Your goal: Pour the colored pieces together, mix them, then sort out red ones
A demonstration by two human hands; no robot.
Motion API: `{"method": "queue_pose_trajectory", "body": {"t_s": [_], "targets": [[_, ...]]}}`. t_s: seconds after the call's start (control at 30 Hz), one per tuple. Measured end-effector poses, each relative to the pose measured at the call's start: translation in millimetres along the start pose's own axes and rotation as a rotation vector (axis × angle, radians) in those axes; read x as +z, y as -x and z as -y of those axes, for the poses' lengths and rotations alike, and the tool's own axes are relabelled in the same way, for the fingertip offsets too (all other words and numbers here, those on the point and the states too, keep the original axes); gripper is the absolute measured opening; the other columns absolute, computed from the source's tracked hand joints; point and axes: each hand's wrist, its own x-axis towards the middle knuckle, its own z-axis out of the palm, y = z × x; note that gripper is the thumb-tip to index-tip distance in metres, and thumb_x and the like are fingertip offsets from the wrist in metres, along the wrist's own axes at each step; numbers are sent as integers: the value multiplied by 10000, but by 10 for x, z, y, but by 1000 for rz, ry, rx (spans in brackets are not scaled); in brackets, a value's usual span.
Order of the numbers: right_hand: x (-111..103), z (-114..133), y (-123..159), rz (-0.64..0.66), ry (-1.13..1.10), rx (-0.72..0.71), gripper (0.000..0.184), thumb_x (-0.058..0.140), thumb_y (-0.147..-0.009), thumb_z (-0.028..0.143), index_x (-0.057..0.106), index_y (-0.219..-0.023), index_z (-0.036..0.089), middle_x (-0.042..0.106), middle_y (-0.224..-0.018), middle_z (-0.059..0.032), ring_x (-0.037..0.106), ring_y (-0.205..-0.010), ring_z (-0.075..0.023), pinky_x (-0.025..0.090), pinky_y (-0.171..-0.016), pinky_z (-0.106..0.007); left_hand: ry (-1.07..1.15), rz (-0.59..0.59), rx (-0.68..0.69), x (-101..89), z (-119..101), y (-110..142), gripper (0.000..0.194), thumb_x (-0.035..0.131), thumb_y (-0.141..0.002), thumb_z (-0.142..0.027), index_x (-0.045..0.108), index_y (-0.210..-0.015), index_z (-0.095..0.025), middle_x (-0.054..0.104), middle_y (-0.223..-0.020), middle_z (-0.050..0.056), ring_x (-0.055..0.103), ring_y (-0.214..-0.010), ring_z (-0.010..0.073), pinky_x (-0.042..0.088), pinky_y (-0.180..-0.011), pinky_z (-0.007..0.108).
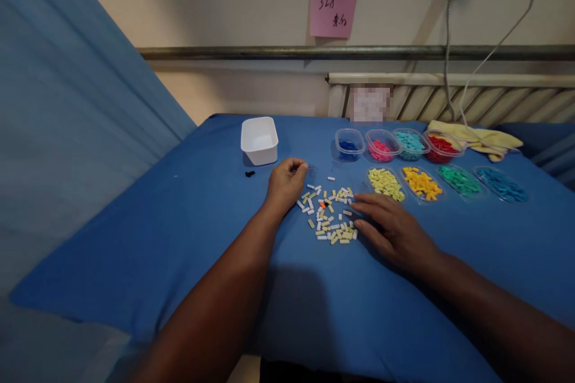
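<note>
A loose pile of small white and pale yellow toy bricks [335, 230] lies spread on the blue cloth, with an orange piece [322, 205] and a black bit among them. At the pile's upper left is my left hand [287, 182], thumb and fingers closed in a pinch. What it holds, if anything, is too small to make out. My right hand [390, 227] rests along the right side of the pile, its fingers stretched and apart, fingertips close to the bricks.
A white tub [259, 142] stands at the back left, a small black piece [250, 174] in front of it. Clear containers with sorted bricks, such as a yellow-orange one [422, 184], form two rows at the right. Behind them lie a yellow cloth [476, 136] and a hanging cable [476, 69].
</note>
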Motion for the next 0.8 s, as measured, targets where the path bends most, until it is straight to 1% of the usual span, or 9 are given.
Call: {"method": "queue_pose_trajectory", "body": {"t_s": [0.1, 0.2, 0.3, 0.4, 0.47, 0.53, 0.67, 0.73, 0.8], "targets": [[112, -21, -61, 92, 96, 28, 559, 604, -1079, 482, 609, -1555, 190, 530, -1663, -211, 491, -1552, -409, 431, -1250, -664, -7, 4, -5, -6, -16, 16, 233, 666, -932, -388, 754, -949, -173, 720, -812, 18, 622, -722, 169, 464, -694, 281], [196, 36, -93, 230, 141, 74, 700, 552, -1088, 565, 514, -1635, 129, 447, -1700, -258, 428, -1588, -433, 401, -1261, -696, -5, 0, -3, -15, -12, 25, 243, 668, -939, -396, 758, -956, -171, 726, -815, 16, 623, -710, 168, 463, -697, 288], [190, 150, -98, 331, 85, 7, 723, 531, -1099, 572, 443, -1689, 164, 420, -1728, -214, 411, -1607, -382, 393, -1291, -638, -11, -4, -5, -14, 9, 24, 238, 669, -945, -388, 762, -969, -170, 743, -844, 22, 645, -731, 171, 472, -717, 293], [156, 166, -193, 310, 43, -50, 675, 507, -1115, 547, 437, -1698, 213, 421, -1740, -173, 406, -1615, -346, 379, -1308, -606, -3, -4, 7, -5, 36, 16, 219, 669, -951, -368, 763, -978, -172, 762, -891, 32, 670, -774, 180, 486, -741, 298], [177, 82, -348, 257, 68, -7, 658, 465, -1125, 555, 472, -1677, 198, 415, -1740, -186, 400, -1616, -358, 364, -1311, -618, -10, -8, 18, 2, 53, 9, 203, 670, -954, -353, 765, -979, -175, 770, -904, 33, 679, -791, 185, 490, -743, 301], [251, -29, -541, 257, 110, 62, 700, 429, -1123, 596, 482, -1666, 156, 389, -1746, -213, 366, -1629, -377, 337, -1318, -629, -20, -15, 24, 7, 66, 4, 195, 668, -959, -345, 766, -970, -177, 773, -907, 32, 683, -798, 187, 492, -740, 301], [456, -100, -789, 406, 125, 97, 780, 402, -1109, 661, 438, -1688, 140, 352, -1761, -219, 302, -1649, -390, 297, -1326, -646, -4, -21, 19, 13, 80, 5, 189, 660, -967, -338, 763, -958, -179, 770, -884, 24, 685, -789, 181, 504, -737, 291], [512, -42, -782, 458, 85, 43, 785, 395, -1111, 669, 413, -1705, 156, 323, -1776, -203, 272, -1662, -374, 272, -1337, -639, 18, -21, 13, 15, 81, 11, 187, 659, -969, -336, 762, -964, -179, 767, -872, 20, 685, -781, 176, 512, -743, 287], [502, 22, -722, 461, 46, -17, 770, 405, -1115, 661, 403, -1713, 176, 316, -1783, -189, 273, -1665, -357, 274, -1341, -627, 24, -28, 15, 15, 80, 20, 187, 662, -968, -333, 764, -970, -177, 770, -881, 22, 688, -788, 175, 515, -756, 287]]}}
